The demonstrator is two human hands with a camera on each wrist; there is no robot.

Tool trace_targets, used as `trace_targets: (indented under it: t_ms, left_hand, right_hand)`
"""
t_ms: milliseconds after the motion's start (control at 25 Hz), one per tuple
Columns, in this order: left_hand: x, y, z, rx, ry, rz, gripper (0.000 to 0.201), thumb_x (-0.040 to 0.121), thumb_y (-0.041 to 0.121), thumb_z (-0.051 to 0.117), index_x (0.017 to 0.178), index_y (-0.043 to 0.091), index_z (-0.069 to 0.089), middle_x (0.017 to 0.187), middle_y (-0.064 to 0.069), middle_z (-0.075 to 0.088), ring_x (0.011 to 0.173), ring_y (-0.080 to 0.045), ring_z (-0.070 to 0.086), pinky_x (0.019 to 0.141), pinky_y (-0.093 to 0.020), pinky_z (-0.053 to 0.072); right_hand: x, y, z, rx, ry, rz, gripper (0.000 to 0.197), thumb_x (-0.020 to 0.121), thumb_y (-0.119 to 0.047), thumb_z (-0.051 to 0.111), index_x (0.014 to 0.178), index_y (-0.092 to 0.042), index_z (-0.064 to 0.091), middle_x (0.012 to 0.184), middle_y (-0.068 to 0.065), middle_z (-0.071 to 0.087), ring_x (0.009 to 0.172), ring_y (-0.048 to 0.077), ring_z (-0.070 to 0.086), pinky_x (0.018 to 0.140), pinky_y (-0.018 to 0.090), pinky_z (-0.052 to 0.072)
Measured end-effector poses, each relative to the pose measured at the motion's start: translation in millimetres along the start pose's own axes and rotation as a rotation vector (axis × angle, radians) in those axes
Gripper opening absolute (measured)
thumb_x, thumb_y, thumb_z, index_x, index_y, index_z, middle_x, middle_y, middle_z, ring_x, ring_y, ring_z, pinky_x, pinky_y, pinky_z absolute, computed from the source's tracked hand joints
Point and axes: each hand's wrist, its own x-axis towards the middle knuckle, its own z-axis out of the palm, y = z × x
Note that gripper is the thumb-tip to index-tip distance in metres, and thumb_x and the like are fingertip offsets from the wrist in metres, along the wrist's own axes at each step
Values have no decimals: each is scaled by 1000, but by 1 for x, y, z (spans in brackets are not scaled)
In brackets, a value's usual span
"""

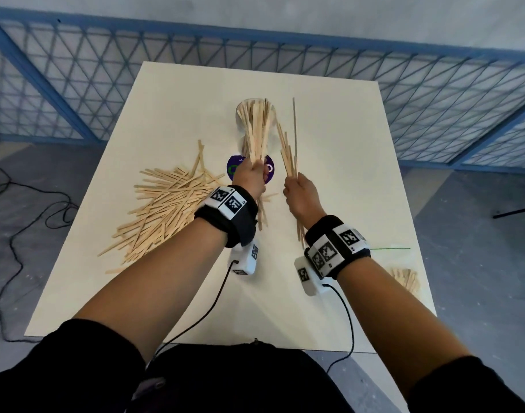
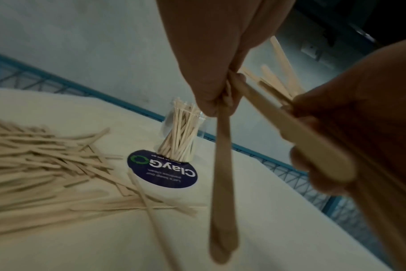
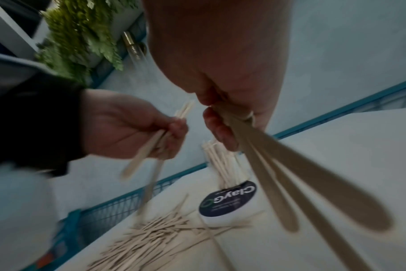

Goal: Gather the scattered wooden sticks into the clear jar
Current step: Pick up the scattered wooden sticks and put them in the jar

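Left hand (image 1: pixel 250 177): fist closed round a bundle (image 1: pixel 256 135). Right hand (image 1: pixel 301 195): likewise, second bundle (image 1: pixel 288 153). Jar (image 2: pixel 181 135): beyond both grips, part-filled. Advice: square the lower ends, tip in upright.

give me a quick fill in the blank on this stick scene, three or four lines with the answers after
1. Each hand, the left hand and the right hand, holds a ____ of wooden sticks.
2. The clear jar stands upright with its base at the edge of a round dark ____ printed with white text.
3. The largest pile of loose sticks lies on the table to the person's ____ side.
4. The jar already has ____ standing in it.

Missing words: bundle; sticker; left; sticks
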Motion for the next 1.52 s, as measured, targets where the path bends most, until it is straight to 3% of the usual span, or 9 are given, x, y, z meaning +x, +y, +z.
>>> trace_targets:
  t_ms: [200,400,560,640,760,920,1040,1280,1520]
  left_hand:
    - [7,15,10,-113,81,-38,35,92,17,36,115,4,60,105,-16,69,92,-30,66,90,-40,54]
    - [1,10,15,-356,23,-43,35,98,8,29,129,2,45,81,-2,64,59,-6,64,60,-22,53]
    - [-5,7,20,-214,2,-71,35,101,19,29,120,-2,50,74,3,54,64,-6,52,49,-3,43]
    - [-3,2,20,-114,-21,-60,42,98,32,37,125,0,47,88,-4,61,79,-13,59,68,-3,46]
    - [1,-6,18,-56,-28,-17,32,94,20,48,123,5,48,105,-13,62,99,-25,58,98,-34,44]
    - [13,0,11,-380,-9,-81,22,98,8,37,86,15,54,67,0,48,53,-7,51,63,-25,44]
    - [18,8,5,-486,-46,-103,17,100,9,34,95,10,50,65,1,46,35,0,48,46,-18,41]
    - [20,17,-10,-711,-5,-119,24,101,10,34,83,13,50,65,0,43,42,-6,44,46,-16,42]
    - [5,11,-9,-800,-122,-207,18,102,27,33,98,18,49,63,2,41,40,-9,44,45,-18,43]
  right_hand:
    - [-3,-10,16,-259,-49,-68,31,95,-11,31,66,-12,42,74,10,51,74,26,47,65,31,36]
    - [-10,-10,25,-170,-87,-6,22,96,-18,31,85,-9,47,76,9,54,62,26,54,43,25,44]
    - [-8,-12,25,-333,-99,-53,30,96,-19,34,101,0,56,100,22,65,90,38,62,76,42,54]
    - [-8,-13,24,-425,-136,-72,31,96,-16,36,113,4,53,109,24,64,94,37,61,82,39,51]
    - [-7,-16,22,-483,-178,-97,31,96,-11,38,121,4,48,113,23,62,93,35,60,73,31,45]
    - [-6,-13,21,-408,-214,-92,20,99,-16,31,107,-1,43,94,15,52,81,27,51,61,27,39]
    - [-6,-9,21,-337,-198,-114,22,95,-9,31,113,-3,42,92,15,56,69,21,53,65,33,46]
    - [-12,-1,14,-264,-76,-67,13,95,-24,46,95,-12,47,85,9,65,47,13,53,42,23,43]
    - [-13,8,23,-337,-81,-225,22,98,-19,34,103,-8,53,75,10,55,67,24,50,68,31,44]
